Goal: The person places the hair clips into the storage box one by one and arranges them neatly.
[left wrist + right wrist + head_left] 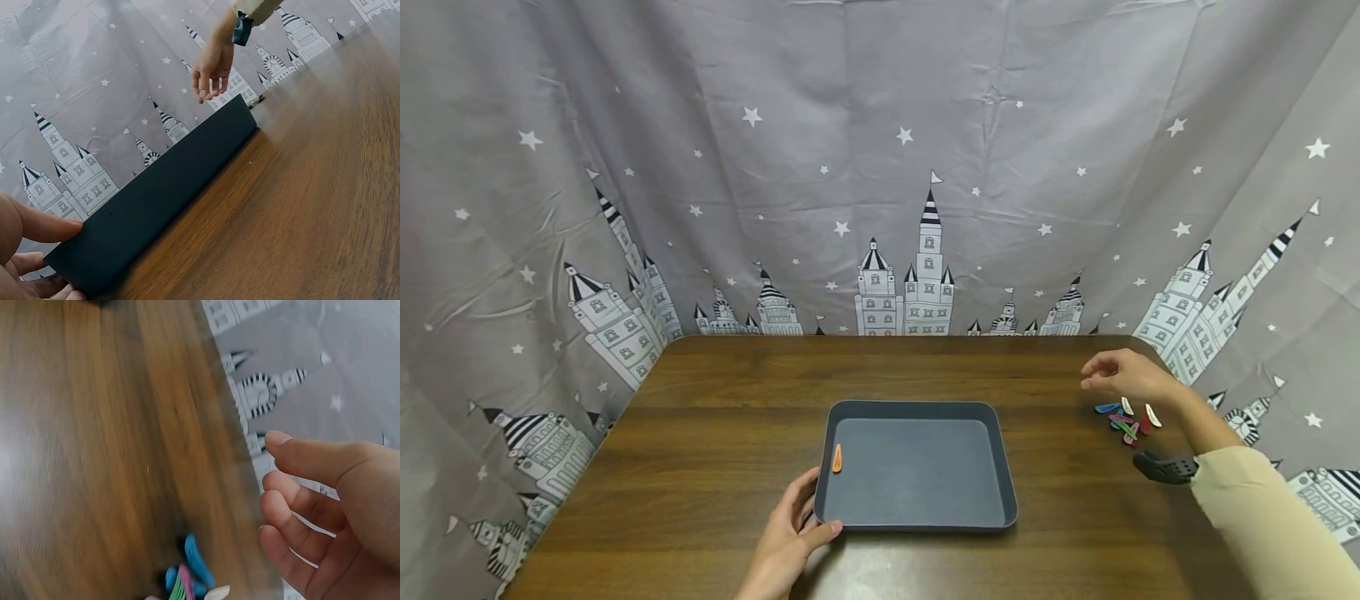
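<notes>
A grey rectangular tray [917, 467] lies on the table, and one orange hair clip [837, 459] rests inside it near the left wall. My left hand [786, 533] holds the tray's front left corner, the thumb at the front rim and the fingers along the left side; the left wrist view shows the thumb [59, 228] on the rim. Above a small pile of hair clips [1125, 422] at the right, my right hand [1127, 375] hovers with loosely bent fingers and nothing between them. Blue, pink, green, red and white clips make up the pile; a blue clip [199, 559] shows in the right wrist view.
The brown wooden table [722, 433] carries the tray and the pile. Behind it and at both sides hangs a grey curtain [820, 167] printed with castles and stars. A black wrist strap [1165, 468] sits at my right cuff.
</notes>
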`<action>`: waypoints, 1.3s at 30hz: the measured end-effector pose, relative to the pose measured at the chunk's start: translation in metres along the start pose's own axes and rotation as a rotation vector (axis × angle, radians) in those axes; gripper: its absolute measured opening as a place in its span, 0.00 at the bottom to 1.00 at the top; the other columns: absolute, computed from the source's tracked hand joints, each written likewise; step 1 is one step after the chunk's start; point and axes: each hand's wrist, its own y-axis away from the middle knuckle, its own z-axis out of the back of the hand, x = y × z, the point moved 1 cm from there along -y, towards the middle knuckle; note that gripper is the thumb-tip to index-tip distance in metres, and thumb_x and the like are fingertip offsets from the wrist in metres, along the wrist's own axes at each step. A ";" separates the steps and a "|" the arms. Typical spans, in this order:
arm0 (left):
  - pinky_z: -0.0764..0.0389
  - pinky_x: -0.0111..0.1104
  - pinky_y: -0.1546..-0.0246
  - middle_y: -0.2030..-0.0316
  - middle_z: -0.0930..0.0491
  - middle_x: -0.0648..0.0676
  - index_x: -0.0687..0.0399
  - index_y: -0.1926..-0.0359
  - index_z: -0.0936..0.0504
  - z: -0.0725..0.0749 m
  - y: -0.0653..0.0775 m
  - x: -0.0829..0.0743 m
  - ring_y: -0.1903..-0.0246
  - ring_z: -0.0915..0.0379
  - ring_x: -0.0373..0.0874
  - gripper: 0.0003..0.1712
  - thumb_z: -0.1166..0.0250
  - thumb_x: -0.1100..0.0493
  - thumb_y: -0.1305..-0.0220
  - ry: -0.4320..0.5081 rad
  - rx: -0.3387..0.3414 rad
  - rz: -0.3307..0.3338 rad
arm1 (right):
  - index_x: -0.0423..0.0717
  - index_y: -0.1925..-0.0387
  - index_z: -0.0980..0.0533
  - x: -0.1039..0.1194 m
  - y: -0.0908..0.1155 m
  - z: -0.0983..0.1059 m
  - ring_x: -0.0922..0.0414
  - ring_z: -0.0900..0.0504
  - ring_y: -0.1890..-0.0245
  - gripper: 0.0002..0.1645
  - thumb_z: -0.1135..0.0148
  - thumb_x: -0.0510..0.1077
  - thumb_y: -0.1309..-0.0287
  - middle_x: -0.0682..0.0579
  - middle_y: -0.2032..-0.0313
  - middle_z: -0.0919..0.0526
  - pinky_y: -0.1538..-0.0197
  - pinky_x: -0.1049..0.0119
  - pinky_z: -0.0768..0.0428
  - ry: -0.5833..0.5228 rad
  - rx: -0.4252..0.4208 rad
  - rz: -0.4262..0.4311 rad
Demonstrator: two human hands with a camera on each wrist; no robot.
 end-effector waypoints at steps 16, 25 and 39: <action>0.31 0.46 0.32 0.27 0.41 0.74 0.68 0.23 0.44 -0.001 0.000 -0.001 0.27 0.45 0.67 0.49 0.30 0.77 0.41 -0.007 -0.013 0.007 | 0.23 0.55 0.23 -0.068 0.044 0.010 0.51 0.20 0.65 0.15 0.37 0.36 0.32 0.43 0.64 0.16 0.67 0.63 0.18 -0.039 -0.076 -0.147; 0.31 0.47 0.31 0.27 0.40 0.73 0.68 0.23 0.43 -0.001 0.000 -0.001 0.28 0.44 0.67 0.48 0.31 0.77 0.41 -0.011 -0.011 -0.008 | 0.19 0.55 0.25 -0.096 0.059 0.008 0.53 0.20 0.66 0.18 0.37 0.36 0.33 0.42 0.64 0.15 0.67 0.64 0.17 -0.065 -0.088 -0.223; 0.30 0.45 0.32 0.27 0.39 0.73 0.67 0.23 0.43 -0.001 0.001 -0.001 0.27 0.44 0.67 0.48 0.31 0.77 0.41 -0.003 -0.010 0.002 | 0.23 0.60 0.23 -0.105 0.058 -0.001 0.56 0.25 0.70 0.17 0.31 0.37 0.42 0.49 0.71 0.19 0.67 0.61 0.25 0.068 -0.171 -0.190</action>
